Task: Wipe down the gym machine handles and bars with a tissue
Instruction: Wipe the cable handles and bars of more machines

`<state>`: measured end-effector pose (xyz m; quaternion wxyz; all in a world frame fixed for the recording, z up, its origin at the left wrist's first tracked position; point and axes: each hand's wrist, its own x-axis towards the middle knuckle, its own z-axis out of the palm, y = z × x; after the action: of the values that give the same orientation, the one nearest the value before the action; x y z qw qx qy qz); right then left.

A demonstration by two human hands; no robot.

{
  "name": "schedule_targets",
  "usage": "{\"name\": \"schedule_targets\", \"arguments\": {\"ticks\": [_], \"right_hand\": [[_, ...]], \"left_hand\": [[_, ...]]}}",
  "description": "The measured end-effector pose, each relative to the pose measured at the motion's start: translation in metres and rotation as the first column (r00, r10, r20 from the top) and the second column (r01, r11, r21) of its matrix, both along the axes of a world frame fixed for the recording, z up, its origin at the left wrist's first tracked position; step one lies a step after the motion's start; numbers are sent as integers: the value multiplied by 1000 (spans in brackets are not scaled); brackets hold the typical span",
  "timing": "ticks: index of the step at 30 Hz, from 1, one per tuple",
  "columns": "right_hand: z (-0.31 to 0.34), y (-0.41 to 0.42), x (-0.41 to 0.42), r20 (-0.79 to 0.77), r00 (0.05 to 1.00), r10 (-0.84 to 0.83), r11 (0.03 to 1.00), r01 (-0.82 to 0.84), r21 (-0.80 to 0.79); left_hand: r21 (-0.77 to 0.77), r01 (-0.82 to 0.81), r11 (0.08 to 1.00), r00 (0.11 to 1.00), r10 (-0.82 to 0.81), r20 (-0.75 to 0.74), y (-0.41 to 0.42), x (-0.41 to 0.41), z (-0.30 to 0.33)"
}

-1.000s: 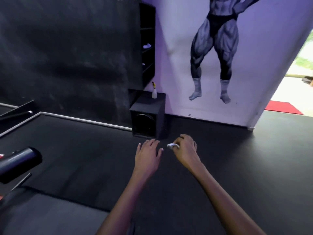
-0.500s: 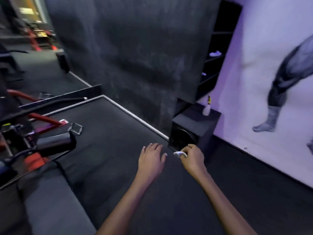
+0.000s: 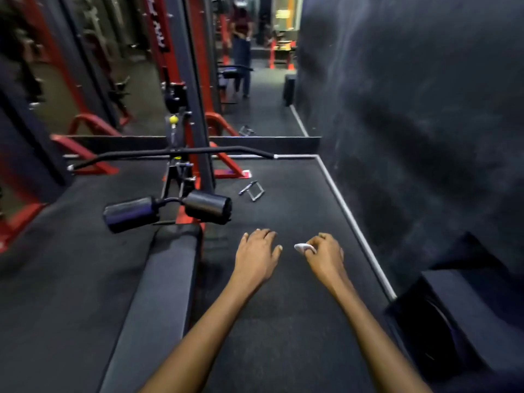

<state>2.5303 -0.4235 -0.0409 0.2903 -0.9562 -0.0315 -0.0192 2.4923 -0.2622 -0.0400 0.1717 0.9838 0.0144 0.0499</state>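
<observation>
I see both bare arms stretched forward over the dark rubber floor (image 3: 297, 321). My right hand (image 3: 326, 255) has its fingers curled in, pinching a small white crumpled tissue (image 3: 302, 247) between thumb and forefinger; the tissue pokes out on the hand's left side, between the two hands. My left hand (image 3: 256, 252) hangs just beside it, palm down, fingers loosely spread and holding nothing.

To the far left of the hands stands the red and black cable machine frame (image 3: 195, 80). A long black pull-down bar with bent ends (image 3: 175, 153) hangs across it, well apart from both hands. Nearer, two black cylindrical foam roller pads (image 3: 208, 207) stick out at the far end of a dark padded seat (image 3: 158, 293), which runs along the left of my left arm. A small metal close-grip handle (image 3: 252, 190) lies on the floor beyond the hands. A white strip (image 3: 354, 222) edges the floor along the dark wall (image 3: 411, 109) on the right, and a black box (image 3: 459, 321) sits near right. A mirror (image 3: 255, 66) at the far side shows a standing person, blurred.
</observation>
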Motion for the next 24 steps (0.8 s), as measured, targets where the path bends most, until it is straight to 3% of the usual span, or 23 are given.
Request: {"name": "schedule_targets", "arguments": {"ticks": [9,18,24], "right_hand": [[-18,89,152,-8,958,288,954,-286,91],[-8,187,300,20,921,390,919,-390,47],[-20,253,377,-3,896,444,889,-441,121]], "left_hand": [[-24,-276,961,961,276,12,63,109,-11],[-59,-378,924,920,382,85,154,237,-3],[-72,-419,905,907,421,25,209,311,-25]]}}
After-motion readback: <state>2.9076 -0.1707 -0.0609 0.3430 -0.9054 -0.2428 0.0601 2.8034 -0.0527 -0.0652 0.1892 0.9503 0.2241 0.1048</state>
